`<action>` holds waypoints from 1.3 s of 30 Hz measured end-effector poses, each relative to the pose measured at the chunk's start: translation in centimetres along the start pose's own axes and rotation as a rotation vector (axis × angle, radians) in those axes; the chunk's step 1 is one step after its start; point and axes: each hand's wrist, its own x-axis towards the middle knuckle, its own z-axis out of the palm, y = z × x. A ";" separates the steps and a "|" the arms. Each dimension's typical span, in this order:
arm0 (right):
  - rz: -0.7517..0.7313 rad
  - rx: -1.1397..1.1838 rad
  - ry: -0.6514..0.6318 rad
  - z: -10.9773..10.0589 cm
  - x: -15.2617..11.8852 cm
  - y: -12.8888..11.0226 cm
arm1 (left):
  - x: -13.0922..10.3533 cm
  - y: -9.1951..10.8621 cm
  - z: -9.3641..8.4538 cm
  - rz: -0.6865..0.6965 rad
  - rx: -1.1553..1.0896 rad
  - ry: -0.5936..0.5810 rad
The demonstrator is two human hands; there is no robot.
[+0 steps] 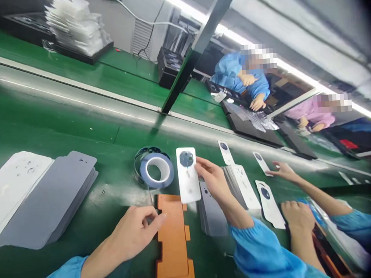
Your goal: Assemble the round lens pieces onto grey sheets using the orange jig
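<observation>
illumination is bright and artificial. a tubular ceiling light (248,36) runs diagonally across the upper right and appears overexposed. glare forms pale streaks along the metal rail (76,95); the green work surface (110,139) shows soft reflections and a faint shadow below the upright post (182,80). the right edge falls into dark, curved vignetting, with stretched, blurred detail. background zones are soft; two patches are pixelated.

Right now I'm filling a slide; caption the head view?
Right hand holds a white panel; left hand is by an orange fixture.
</observation>
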 end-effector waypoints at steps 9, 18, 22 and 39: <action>0.030 -0.219 0.192 3.6 15.8 0.3 | 1.8 -2.7 0.0 0.335 0.346 0.771; -0.129 -0.182 0.002 4.8 5.3 0.3 | 2.5 -3.2 -0.8 0.039 0.127 0.413; -0.129 -0.012 -0.153 6.8 0.7 -0.1 | 2.2 -2.2 -0.9 -0.060 0.048 0.307; -0.081 0.074 -0.656 8.6 -4.2 -3.2 | 1.8 -1.4 -0.5 -0.023 -0.443 0.053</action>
